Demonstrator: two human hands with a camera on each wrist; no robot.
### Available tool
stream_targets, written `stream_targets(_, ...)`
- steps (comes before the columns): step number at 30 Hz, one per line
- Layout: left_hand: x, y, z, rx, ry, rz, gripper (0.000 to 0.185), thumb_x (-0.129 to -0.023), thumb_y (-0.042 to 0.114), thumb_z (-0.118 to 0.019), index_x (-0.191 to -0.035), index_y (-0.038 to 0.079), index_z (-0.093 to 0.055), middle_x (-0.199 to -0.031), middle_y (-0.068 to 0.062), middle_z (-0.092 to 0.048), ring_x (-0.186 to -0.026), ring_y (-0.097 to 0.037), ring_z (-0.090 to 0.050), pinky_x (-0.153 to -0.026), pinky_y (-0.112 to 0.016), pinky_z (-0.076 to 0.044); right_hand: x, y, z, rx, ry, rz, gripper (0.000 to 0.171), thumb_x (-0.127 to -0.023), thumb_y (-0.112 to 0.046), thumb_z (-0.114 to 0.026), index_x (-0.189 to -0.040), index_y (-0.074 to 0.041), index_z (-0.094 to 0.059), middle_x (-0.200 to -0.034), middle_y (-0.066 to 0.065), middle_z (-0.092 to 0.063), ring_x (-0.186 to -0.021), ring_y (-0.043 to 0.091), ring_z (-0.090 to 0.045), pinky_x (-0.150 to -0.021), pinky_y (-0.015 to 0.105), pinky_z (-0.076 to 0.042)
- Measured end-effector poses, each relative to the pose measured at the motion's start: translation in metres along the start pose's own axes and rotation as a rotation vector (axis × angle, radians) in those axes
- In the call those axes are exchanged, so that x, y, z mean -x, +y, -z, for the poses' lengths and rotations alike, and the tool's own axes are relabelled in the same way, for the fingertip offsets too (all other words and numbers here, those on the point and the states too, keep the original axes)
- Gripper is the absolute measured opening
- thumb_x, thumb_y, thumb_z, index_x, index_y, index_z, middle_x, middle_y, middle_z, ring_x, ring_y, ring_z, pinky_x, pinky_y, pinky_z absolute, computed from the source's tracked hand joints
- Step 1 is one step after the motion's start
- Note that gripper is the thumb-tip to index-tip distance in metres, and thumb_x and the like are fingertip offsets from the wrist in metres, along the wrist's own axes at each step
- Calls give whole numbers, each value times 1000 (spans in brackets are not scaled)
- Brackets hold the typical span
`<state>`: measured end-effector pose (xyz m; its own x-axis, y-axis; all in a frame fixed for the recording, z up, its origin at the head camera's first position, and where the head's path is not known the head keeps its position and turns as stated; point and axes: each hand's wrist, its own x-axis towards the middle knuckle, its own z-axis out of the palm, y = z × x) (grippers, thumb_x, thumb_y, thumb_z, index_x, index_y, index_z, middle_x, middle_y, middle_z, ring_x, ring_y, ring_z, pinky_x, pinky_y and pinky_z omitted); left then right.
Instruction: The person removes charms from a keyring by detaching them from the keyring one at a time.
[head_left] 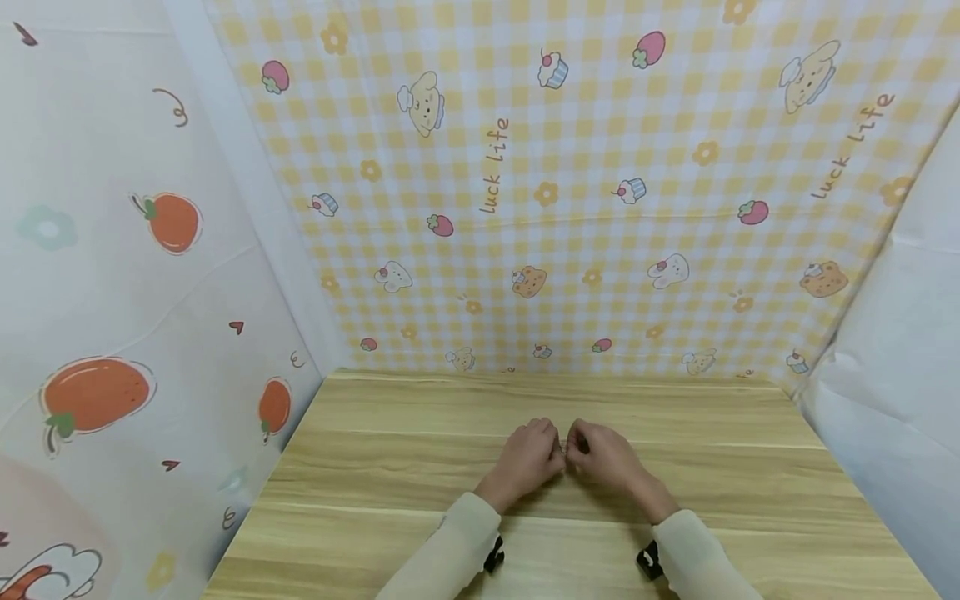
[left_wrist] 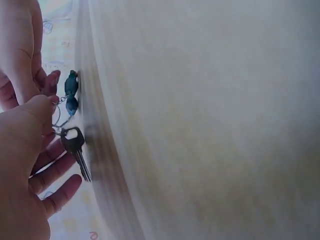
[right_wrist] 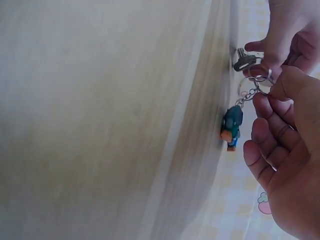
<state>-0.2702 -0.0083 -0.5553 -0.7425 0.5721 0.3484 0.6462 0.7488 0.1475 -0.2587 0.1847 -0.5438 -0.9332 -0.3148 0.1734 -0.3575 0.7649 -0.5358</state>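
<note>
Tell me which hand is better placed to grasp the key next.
The left hand, probably: in both wrist views the key is beside its fingers, while the right hand is nearer the charm.

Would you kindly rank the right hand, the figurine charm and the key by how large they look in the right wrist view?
1. Right hand, by far the largest
2. Figurine charm
3. Key, the smallest here, though it is seen at an angle
</note>
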Motion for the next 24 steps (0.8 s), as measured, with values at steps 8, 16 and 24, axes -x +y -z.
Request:
stream_targets(8,3,-6,6,275,-16,112,18,-91,10,-71,-89,17,-55,-79,7,-52,-70,-4,-42,-62,-16,-37,-2,-2,3,-44,45,23,11,-98,-7,-71,-97,-17,-66,-78,-10,-61,-64,1,-49,-58,22,-42)
stream_targets(16,6,-8,8,462,-15,179,19,-98,16,-69,-88,19,-53,-82,8,-53,-69,-2,-44,-62,-17,-40,-2,-4,4,-80,66,80,11,-100,-9,-72,-97,-19,-68,-82,-12,-61,-65,1,-48,-59,22,-42)
stream_targets(24,9,-13,14,786,-25,202,8,-106,16,-64,-104,12,-71,-100,-1,-73,-87,-3,-64,-78,-22,-57,-1,-1,3,-96,77,165,8,-104,-11,-69,-105,-18,-70,-96,-8,-67,-75,-2,-53,-65,23,-48)
